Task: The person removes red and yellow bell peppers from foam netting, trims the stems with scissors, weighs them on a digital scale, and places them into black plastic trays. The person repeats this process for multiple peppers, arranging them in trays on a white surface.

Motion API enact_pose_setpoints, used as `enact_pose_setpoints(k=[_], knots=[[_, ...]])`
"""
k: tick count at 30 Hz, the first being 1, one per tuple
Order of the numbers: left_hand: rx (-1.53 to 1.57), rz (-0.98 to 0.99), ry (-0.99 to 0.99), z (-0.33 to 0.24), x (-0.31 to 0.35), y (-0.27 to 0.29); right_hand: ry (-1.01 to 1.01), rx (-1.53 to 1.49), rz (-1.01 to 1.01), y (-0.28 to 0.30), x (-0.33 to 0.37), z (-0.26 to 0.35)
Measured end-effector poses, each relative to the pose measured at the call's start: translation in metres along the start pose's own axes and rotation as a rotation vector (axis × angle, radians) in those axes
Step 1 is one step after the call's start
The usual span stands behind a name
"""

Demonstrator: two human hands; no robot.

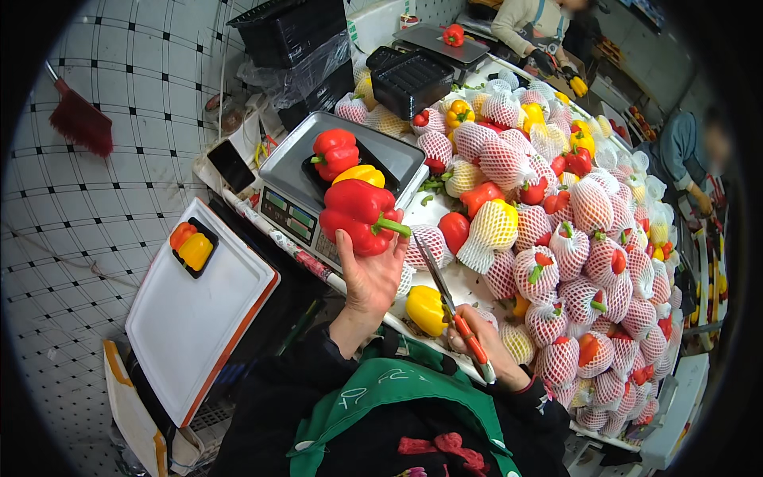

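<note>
My left hand (371, 270) holds up a large red bell pepper (354, 213), its green stem pointing right. In my right hand (486, 343) is a knife (470, 338) with an orange handle, its blade slanting up to just beside the stem tip. Whether the blade touches the stem I cannot tell. Behind the held pepper, a black tray (381, 163) sits on a digital scale (290, 143), with another red pepper (334, 153) and a yellow pepper (359, 175) in it. A loose yellow pepper (427, 310) lies between my hands at the table's near edge.
Peppers in foam nets (584, 207) are heaped across the table to the right. Stacked black trays (411, 82) stand at the back. At left, a white lid-like board (199, 310) carries a packed pepper tray (194, 248). A phone (230, 165) lies by the scale. Two people work at far right.
</note>
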State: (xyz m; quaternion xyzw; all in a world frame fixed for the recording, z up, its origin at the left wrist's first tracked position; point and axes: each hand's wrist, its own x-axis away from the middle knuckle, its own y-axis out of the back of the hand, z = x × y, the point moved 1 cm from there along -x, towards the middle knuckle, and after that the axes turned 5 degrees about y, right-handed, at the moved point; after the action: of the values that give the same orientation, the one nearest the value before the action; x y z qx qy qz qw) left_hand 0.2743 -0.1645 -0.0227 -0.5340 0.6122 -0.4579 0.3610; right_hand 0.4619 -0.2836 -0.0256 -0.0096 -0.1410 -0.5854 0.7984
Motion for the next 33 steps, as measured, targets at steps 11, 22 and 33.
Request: enact_pose_setpoints(k=[11,22,33], knots=[[-0.132,0.048,-0.127,0.003,-0.001,-0.002,0.036,-0.45,0.225,-0.023,-0.01,-0.007],[-0.09,0.099,-0.09,0.018,0.0,0.015,-0.006,-0.713,0.149,-0.039,-0.021,-0.028],[-0.251,0.002,-0.149,0.025,-0.002,0.016,-0.062,-0.282,-0.21,-0.033,-0.015,-0.042]])
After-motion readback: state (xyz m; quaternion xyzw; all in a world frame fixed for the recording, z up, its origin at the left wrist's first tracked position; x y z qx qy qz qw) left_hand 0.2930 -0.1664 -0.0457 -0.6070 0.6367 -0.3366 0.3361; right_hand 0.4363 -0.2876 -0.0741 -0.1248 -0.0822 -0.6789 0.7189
